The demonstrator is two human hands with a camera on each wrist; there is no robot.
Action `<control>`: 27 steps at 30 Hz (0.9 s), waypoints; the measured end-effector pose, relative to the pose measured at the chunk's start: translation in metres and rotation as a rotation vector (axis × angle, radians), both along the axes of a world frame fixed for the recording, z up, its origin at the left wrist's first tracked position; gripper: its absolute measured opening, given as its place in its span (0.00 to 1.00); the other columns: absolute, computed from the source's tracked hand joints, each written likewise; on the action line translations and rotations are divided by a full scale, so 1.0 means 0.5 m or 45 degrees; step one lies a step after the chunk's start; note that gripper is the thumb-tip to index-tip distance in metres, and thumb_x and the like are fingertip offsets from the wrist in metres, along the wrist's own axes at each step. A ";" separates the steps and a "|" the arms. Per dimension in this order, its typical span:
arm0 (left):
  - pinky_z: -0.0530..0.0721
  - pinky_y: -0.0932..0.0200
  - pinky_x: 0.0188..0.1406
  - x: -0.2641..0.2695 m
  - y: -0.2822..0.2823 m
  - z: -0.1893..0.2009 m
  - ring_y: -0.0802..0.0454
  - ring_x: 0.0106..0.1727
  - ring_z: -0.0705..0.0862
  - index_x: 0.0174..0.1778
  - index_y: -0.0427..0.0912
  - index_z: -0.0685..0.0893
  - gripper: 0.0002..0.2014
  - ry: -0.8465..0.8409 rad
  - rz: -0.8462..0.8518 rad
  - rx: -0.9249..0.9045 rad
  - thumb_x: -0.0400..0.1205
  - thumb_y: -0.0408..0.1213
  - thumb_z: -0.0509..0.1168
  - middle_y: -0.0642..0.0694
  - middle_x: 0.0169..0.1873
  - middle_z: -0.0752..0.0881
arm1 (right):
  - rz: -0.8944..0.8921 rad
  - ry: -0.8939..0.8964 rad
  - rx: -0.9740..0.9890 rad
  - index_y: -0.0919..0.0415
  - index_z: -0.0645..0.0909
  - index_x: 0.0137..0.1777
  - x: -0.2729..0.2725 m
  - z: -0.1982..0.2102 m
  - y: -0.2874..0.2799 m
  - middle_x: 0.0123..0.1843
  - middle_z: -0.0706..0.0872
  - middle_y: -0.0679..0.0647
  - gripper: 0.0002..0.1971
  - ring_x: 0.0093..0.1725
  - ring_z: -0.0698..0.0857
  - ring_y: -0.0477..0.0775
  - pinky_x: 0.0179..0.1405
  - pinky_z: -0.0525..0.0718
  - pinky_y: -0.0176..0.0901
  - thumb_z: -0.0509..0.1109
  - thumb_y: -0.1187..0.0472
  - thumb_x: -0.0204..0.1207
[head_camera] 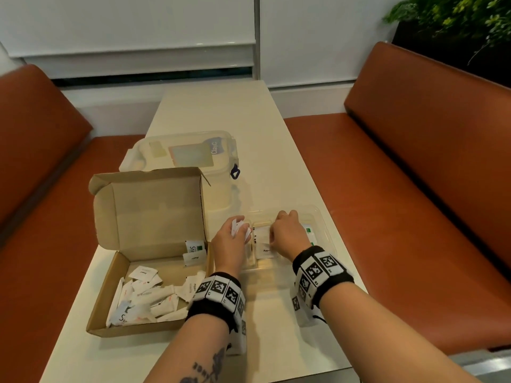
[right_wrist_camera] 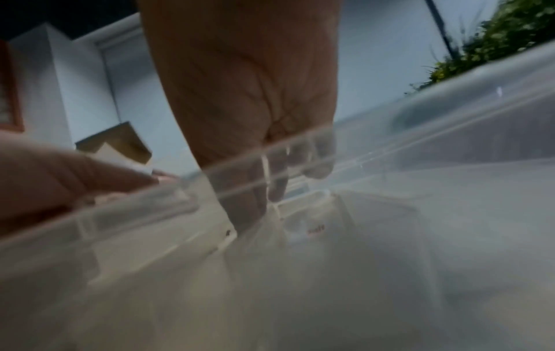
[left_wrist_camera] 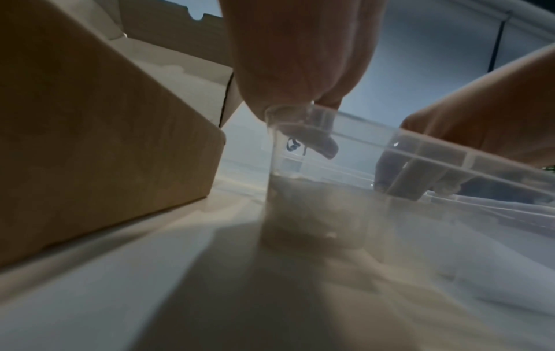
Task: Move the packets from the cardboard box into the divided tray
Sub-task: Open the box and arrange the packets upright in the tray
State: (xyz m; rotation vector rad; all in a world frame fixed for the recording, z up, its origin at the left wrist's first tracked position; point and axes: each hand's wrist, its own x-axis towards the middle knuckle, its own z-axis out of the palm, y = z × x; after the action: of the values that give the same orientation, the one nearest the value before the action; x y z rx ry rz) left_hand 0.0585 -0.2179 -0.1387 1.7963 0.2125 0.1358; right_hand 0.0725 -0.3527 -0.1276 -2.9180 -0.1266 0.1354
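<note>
Head view shows both hands at the clear divided tray (head_camera: 322,217), which sits on the pale desk (head_camera: 210,106) just right of the open cardboard box (head_camera: 149,244). The left hand (head_camera: 231,239) grips a small bunch of white packets (head_camera: 240,227) over the tray's left end. The right hand (head_camera: 287,234) reaches into a middle compartment with fingers curled down onto a packet lying there (head_camera: 262,244); whether it pinches or only presses that packet I cannot tell. Many loose packets (head_camera: 146,297) remain in the box, so the task looks to be partway.

To do this step well, lower the bunch into one compartment and release it low, so nothing slides over a divider, while the right hand steadies the light tray.

A lidded clear container (head_camera: 188,153) stands behind the box. Reddish-brown bench seats (head_camera: 414,161) flank the desk, a white wall stands beyond, and a green plant (head_camera: 456,15) fills the right corner.
</note>
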 end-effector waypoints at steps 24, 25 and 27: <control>0.88 0.58 0.32 0.007 -0.004 0.010 0.46 0.37 0.90 0.46 0.37 0.84 0.04 0.173 -0.091 -0.569 0.79 0.33 0.70 0.38 0.38 0.89 | -0.306 0.077 1.440 0.59 0.83 0.40 -0.031 0.012 0.005 0.35 0.86 0.50 0.07 0.30 0.79 0.44 0.31 0.77 0.35 0.70 0.57 0.77; 0.88 0.59 0.32 0.008 -0.007 0.010 0.46 0.37 0.90 0.45 0.38 0.84 0.03 0.182 -0.084 -0.572 0.78 0.32 0.71 0.37 0.40 0.88 | -0.326 0.109 1.518 0.60 0.83 0.40 -0.033 0.012 0.002 0.35 0.88 0.52 0.08 0.30 0.79 0.45 0.30 0.78 0.35 0.69 0.56 0.78; 0.87 0.59 0.31 0.007 -0.013 0.009 0.47 0.37 0.90 0.45 0.38 0.84 0.03 0.184 -0.075 -0.588 0.78 0.32 0.71 0.37 0.41 0.87 | -0.340 0.142 1.615 0.61 0.82 0.40 -0.038 0.011 -0.003 0.34 0.89 0.51 0.08 0.29 0.80 0.44 0.29 0.79 0.35 0.71 0.57 0.77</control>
State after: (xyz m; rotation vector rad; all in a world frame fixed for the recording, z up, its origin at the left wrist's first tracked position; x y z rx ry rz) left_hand 0.0622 -0.2244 -0.1341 1.3510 0.2694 -0.0818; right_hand 0.0538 -0.3542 -0.1221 -1.6352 0.1514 0.1105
